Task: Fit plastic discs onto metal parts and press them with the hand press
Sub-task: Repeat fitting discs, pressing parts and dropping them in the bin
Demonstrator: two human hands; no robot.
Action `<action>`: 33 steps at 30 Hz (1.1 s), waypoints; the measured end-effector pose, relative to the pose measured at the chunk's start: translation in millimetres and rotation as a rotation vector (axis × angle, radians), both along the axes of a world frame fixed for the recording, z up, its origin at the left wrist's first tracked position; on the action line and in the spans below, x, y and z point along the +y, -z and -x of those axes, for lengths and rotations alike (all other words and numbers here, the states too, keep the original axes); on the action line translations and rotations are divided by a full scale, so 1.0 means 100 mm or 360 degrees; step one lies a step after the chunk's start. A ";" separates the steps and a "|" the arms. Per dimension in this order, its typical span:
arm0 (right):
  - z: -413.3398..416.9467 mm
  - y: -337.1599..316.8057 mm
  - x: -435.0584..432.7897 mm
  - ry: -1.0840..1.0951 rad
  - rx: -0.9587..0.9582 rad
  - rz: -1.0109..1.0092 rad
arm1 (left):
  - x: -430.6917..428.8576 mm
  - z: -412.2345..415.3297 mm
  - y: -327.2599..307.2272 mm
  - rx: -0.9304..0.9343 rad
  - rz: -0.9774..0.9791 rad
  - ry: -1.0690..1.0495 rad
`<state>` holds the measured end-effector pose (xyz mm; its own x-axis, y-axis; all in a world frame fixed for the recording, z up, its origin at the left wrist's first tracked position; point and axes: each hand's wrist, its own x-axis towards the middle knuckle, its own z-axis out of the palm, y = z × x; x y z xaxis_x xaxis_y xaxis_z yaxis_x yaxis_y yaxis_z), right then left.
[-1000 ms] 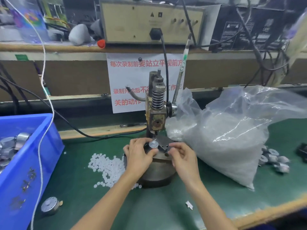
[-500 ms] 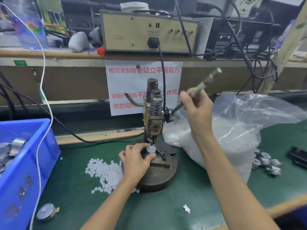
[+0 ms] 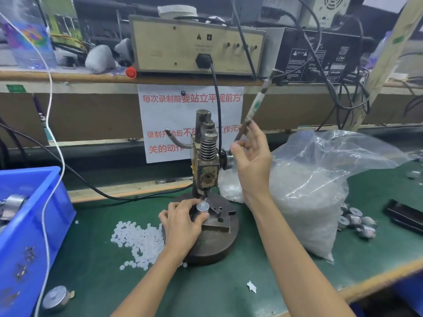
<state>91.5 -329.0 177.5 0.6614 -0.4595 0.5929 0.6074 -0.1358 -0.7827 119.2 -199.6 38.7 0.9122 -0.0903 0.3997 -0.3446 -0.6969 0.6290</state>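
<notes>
Your right hand (image 3: 251, 161) is letting go: 0.5 s ago it was clenched round the lever (image 3: 251, 110) and pulling it low. Now the lever is standing near upright and your fingers are spreading, only brushing the shaft and gripping nothing.

Nearest you, 1 stray part (image 3: 56, 298) is lying on the mat (image 3: 206, 289). At your left the bin (image 3: 34, 236) is holding more metal parts, though only a few are showing at its edge. Loose discs (image 3: 139, 239) are lying in a heap just left of the base (image 3: 212, 245).

Your left hand (image 3: 180, 225) is pinching the part (image 3: 202, 207) by its sides, and the part is sitting upright on the base under the ram of the press (image 3: 207, 156). Whether a disc is sitting on top is too small to tell.

That part is looking stiff, smooth and probably heavy for its size, so the round wall is the place to be holding it. The discs are likely light and easily flicked away.

Further right, the bag (image 3: 315, 191) is slumping on the mat, packed with white discs. A cluster (image 3: 357, 221) of metal parts is lying just beside it.
</notes>
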 end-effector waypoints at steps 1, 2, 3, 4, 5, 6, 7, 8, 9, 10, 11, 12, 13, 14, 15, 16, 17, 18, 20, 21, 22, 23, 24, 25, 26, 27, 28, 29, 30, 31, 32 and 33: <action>0.01 0.02 0.01 0.0001 0.0038 0.0027 | 0.00 0.01 0.00 0.0002 -0.0025 -0.0001; 0.03 0.07 0.01 0.0003 0.0079 0.0040 | -0.01 0.02 -0.01 0.0005 -0.0050 0.0003; 0.08 0.14 -0.01 0.0006 0.0125 0.0047 | -0.02 0.02 -0.01 0.0009 -0.0078 0.0011; 0.13 0.22 -0.03 0.0013 0.0166 0.0058 | -0.02 0.03 -0.03 0.0011 -0.0102 0.0018; 0.20 0.31 -0.04 0.0018 0.0206 0.0074 | -0.02 0.03 -0.04 0.0011 -0.0119 0.0021; 0.28 0.41 -0.06 0.0021 0.0252 0.0090 | -0.02 0.04 -0.06 0.0007 -0.0128 0.0021; 0.36 0.51 -0.07 0.0025 0.0308 0.0104 | -0.02 0.06 -0.07 -0.0003 -0.0134 0.0019; 0.43 0.61 -0.09 0.0025 0.0382 0.0112 | -0.01 0.09 -0.08 -0.0030 -0.0129 0.0020; 0.51 0.72 -0.11 0.0011 0.0484 0.0112 | -0.01 0.16 -0.09 -0.0065 -0.0104 0.0035; 0.58 0.82 -0.13 -0.0020 0.0612 0.0117 | -0.01 0.23 -0.09 -0.0101 -0.0049 0.0064; 0.66 0.91 -0.16 -0.0055 0.0756 0.0136 | -0.02 0.33 -0.08 -0.0121 0.0021 0.0114; 0.73 0.99 -0.19 -0.0093 0.0897 0.0157 | -0.04 0.45 -0.08 -0.0126 0.0090 0.0182; 0.80 1.06 -0.22 -0.0152 0.1026 0.0159 | -0.07 0.57 -0.07 -0.0123 0.0140 0.0261; 0.88 1.12 -0.24 -0.0241 0.1124 0.0142 | -0.10 0.69 -0.06 -0.0124 0.0168 0.0339; 0.96 1.16 -0.25 -0.0347 0.1178 0.0106 | -0.15 0.80 -0.05 -0.0133 0.0181 0.0410; 1.05 1.20 -0.26 -0.0437 0.1195 0.0057 | -0.19 0.90 -0.04 -0.0138 0.0191 0.0473; 1.15 1.23 -0.29 -0.0492 0.1189 -0.0005 | -0.24 0.99 -0.04 -0.0128 0.0200 0.0524; 1.23 1.24 -0.32 -0.0510 0.1180 -0.0060 | -0.29 1.06 -0.05 -0.0108 0.0208 0.0567; 1.41 1.27 -0.42 -0.0473 0.1187 -0.0133 | -0.40 1.19 -0.05 -0.0046 0.0218 0.0674; 1.50 1.28 -0.47 -0.0439 0.1200 -0.0151 | -0.47 1.26 -0.05 -0.0014 0.0223 0.0736; 1.60 1.30 -0.55 -0.0399 0.1213 -0.0169 | -0.55 1.34 -0.04 0.0005 0.0224 0.0799; 1.71 1.33 -0.63 -0.0360 0.1222 -0.0193 | -0.64 1.41 -0.03 0.0006 0.0213 0.0855; 1.83 1.35 -0.73 -0.0324 0.1231 -0.0219 | -0.73 1.50 -0.01 0.0007 0.0193 0.0905; 1.95 1.38 -0.82 -0.0294 0.1238 -0.0249 | -0.83 1.59 0.01 0.0014 0.0166 0.0953; 2.08 1.41 -0.93 -0.0270 0.1247 -0.0279 | -0.94 1.68 0.05 0.0027 0.0130 0.1001; 2.22 1.45 -1.03 -0.0242 0.1262 -0.0304 | -1.05 1.78 0.09 0.0041 0.0084 0.1051; 2.34 1.49 -1.14 -0.0210 0.1282 -0.0323 | -1.15 1.87 0.14 0.0052 0.0035 0.1100; 2.47 1.54 -1.24 -0.0172 0.1315 -0.0342 | -1.25 1.96 0.18 0.0071 -0.0010 0.1156; 2.60 1.61 -1.34 -0.0134 0.1360 -0.0360 | -1.35 2.04 0.23 0.0095 -0.0049 0.1229; 2.72 1.69 -1.43 -0.0098 0.1414 -0.0373 | -1.44 2.13 0.28 0.0135 -0.0087 0.1319; 2.83 1.79 -1.51 -0.0057 0.1472 -0.0373 | -1.52 2.20 0.35 0.0195 -0.0140 0.1410; 2.94 1.91 -1.58 0.0007 0.1533 -0.0361 | -1.59 2.27 0.41 0.0269 -0.0224 0.1479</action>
<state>-202.3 -487.2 -13.3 0.8129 -0.4992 -0.3001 -0.3029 0.0776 -0.9498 -107.8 -358.3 -2.5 0.4962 -0.8449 0.1996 -0.7108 -0.2634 0.6522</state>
